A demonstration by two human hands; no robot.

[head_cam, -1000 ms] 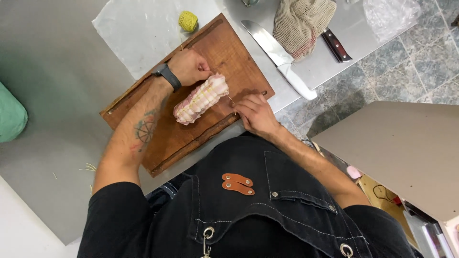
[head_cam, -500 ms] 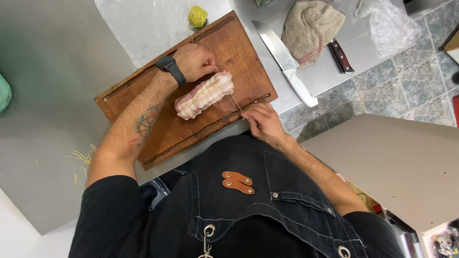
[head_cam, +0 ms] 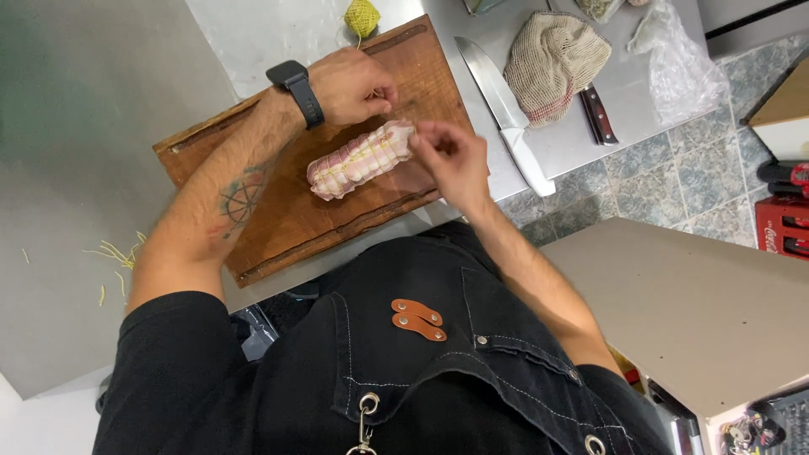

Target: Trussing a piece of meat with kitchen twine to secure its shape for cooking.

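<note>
Our left hand is pinched tight just past the meat roll; right hand blurred, grip unclear. Slack btwn them may loosen the twine.

A board lies slantwise in the upper middle of the frame on a counter. On the board's middle lies a tied roast. The left hand is just above the roast, toward the top of the frame; the right hand is at the roast's right end. A ball of twine sits at the top edge, just above the board. Right of the board lies a knife; right of that a cloth lies over a second knife. A bag lies in the upper right. Twine scraps lie at the left, below the board.
</note>
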